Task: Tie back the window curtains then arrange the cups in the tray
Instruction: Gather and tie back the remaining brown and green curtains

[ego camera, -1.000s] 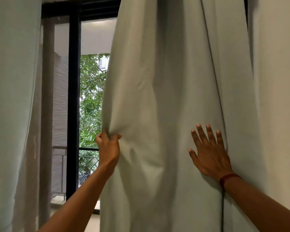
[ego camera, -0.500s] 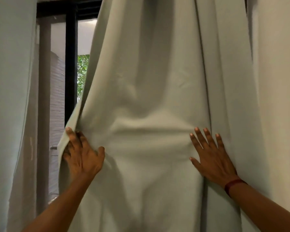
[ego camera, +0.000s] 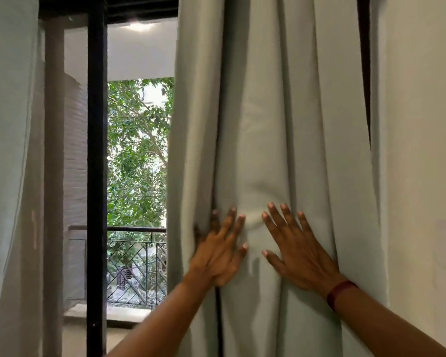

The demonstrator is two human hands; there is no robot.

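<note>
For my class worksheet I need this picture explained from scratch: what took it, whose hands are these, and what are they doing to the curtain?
There is no machine. A person wears a camera on the head, so you see their own arms reaching forward. The left hand and right hand lie side by side, fingers straight, pressing on a pale curtain bunched in folds beside the wall. Neither plainly grips it. Left of it show a window frame, a balcony railing and trees. No cups or tray are in view.

Pale floor strip (ego camera: 75, 341), dark frame post (ego camera: 96, 176) standing on it
</note>
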